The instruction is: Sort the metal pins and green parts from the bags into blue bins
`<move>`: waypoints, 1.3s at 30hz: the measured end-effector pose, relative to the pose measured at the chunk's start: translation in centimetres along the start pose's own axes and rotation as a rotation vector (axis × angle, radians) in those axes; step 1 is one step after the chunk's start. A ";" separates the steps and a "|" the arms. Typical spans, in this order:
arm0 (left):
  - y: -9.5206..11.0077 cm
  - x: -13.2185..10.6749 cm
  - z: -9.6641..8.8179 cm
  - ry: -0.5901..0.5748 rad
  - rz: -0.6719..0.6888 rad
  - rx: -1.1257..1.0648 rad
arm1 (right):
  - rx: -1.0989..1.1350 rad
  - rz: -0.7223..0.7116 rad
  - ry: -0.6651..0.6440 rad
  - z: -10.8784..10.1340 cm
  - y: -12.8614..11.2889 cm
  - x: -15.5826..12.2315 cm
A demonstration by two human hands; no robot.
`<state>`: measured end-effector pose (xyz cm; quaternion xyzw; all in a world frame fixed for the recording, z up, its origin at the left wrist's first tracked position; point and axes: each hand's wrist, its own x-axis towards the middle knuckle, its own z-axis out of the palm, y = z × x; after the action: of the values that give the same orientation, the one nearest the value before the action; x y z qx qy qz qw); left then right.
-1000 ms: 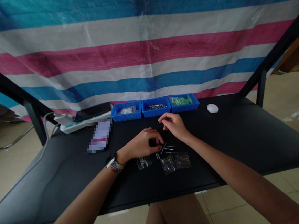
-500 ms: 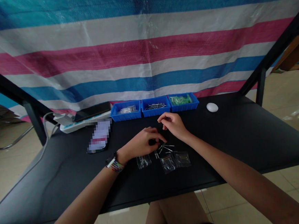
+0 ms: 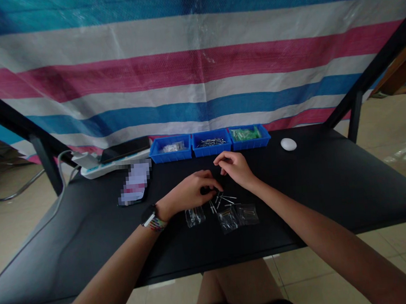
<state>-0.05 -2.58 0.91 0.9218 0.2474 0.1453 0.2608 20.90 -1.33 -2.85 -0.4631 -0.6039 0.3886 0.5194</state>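
My left hand (image 3: 199, 189) reaches over a small loose pile of thin silver pins (image 3: 228, 199) that look like pop rivets. Its thumb and index finger are bent and slightly apart, the tips right at the pile's far side. Just beyond, my right hand (image 3: 235, 168) hovers with fingers curled in and thumb near them; whatever they may hold is too small to see. Close to the pins lie small clear plastic bags: one (image 3: 195, 216) by my left wrist, one (image 3: 228, 221) in the middle, and one (image 3: 248, 214) to the right, with thin pieces inside.
Along the back stand three blue bins: one with clear packets (image 3: 156, 156), one with silver pins (image 3: 203, 151), one with green packets (image 3: 251, 144). A phone (image 3: 135, 183), a white power strip (image 3: 101, 171) and a white oval object (image 3: 288, 144) lie on the black table (image 3: 332, 184).
My left hand has shifted slightly up and left, and a few pins near its fingertips lie differently. My right hand has hardly moved.
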 end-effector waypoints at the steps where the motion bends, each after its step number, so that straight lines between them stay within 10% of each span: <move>1: 0.0 0.0 0.0 0.002 -0.005 -0.004 | -0.001 0.000 -0.001 0.0 0.0 0.0; 14: -0.4 0.1 -0.7 -0.021 -0.070 -0.189 | 0.034 0.016 -0.031 -0.2 -0.1 0.1; 23: -1.6 0.9 0.1 0.516 -0.190 -0.457 | 0.128 0.126 -0.134 -0.3 -0.4 0.1; 39: -1.7 0.9 0.2 0.644 -0.222 -0.462 | 0.224 0.127 -0.178 -0.3 -1.2 -0.2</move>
<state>0.08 -0.92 -0.07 0.7141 0.3751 0.4492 0.3842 20.99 -1.84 -1.76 -0.4033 -0.5700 0.5252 0.4864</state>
